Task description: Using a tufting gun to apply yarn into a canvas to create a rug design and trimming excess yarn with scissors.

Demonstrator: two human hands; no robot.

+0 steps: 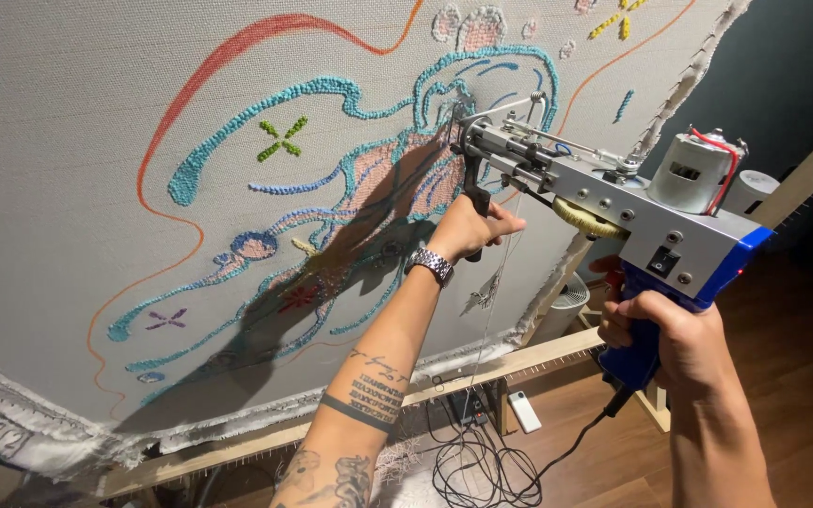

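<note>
A grey and blue tufting gun (613, 202) is pressed nose-first against a stretched grey cloth (68, 113). My left hand (472, 229) is closed around the gun's black front handle, a metal watch on its wrist. My right hand (661, 334) grips the blue rear handle under the motor. The gun's tip meets the cloth beside tufted teal outlines (331, 89) and pink filled patches. Thin yarn runs through the gun's top guides.
The cloth hangs on a wooden frame (538, 353) with spiked strips along its edges. Orange drawn lines, green, yellow and purple tufted marks dot the cloth. Black cables (482, 466), a white small device (523, 411) and a white cylinder (562, 301) lie on the wooden floor below.
</note>
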